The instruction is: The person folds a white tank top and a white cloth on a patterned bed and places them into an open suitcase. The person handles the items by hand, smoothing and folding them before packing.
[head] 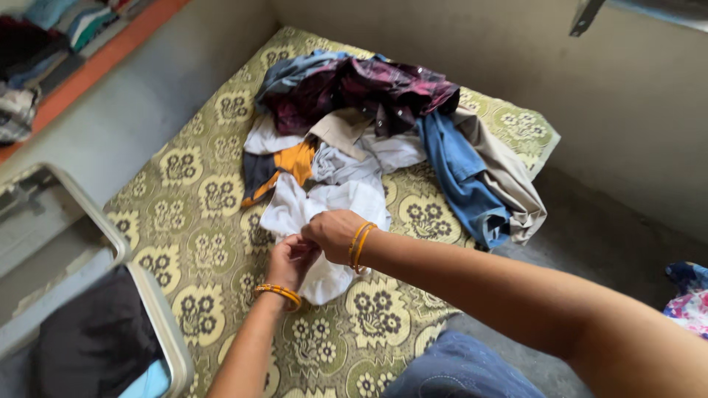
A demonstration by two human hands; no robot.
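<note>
Hands meet over a white garment (324,214) at the near edge of the clothes pile (383,118): left hand (290,259) and right hand (333,232) both pinch its fabric, lifting one end off the floral mattress (192,221), probably to straighten it.

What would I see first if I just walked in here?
Probably the big heap of clothes on the green flowered mattress, with a dark red shirt on top and blue trousers at its right. In front of it, the left hand and right hand, both with orange bangles, grip a white cloth. An open suitcase sits at the lower left.
</note>
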